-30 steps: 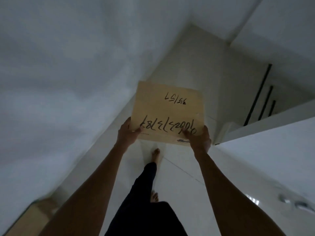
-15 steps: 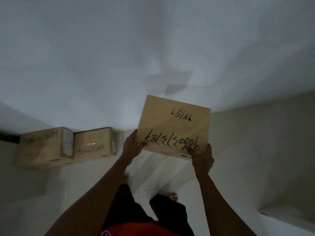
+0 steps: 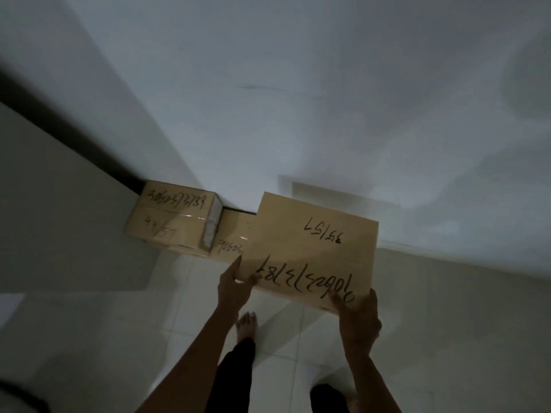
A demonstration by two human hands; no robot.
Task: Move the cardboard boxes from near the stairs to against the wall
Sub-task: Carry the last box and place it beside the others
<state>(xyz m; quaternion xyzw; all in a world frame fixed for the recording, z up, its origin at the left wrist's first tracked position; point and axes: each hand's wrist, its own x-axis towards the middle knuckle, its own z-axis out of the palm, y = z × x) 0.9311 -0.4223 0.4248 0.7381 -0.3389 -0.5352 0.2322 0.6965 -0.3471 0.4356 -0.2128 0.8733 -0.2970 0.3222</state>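
I hold a brown cardboard box (image 3: pixel 310 248) with black handwritten numbers on top, carried in the air in front of me. My left hand (image 3: pixel 234 289) grips its near left corner and my right hand (image 3: pixel 359 318) grips its near right corner. On the floor at the foot of the white wall (image 3: pixel 298 99) stand two more cardboard boxes side by side: a taped one (image 3: pixel 173 219) at the left, and a second one (image 3: pixel 231 241) partly hidden behind the carried box.
Pale floor tiles (image 3: pixel 149 338) lie under me, with my bare foot (image 3: pixel 246 324) and dark trouser legs below the box. A dark strip (image 3: pixel 68 126) runs along the wall's base at the left. The room is dim.
The view has swung from the stairwell to the wall. The two boxes on the floor have come closer and nearer the middle, and the carried box now overlaps the right one.
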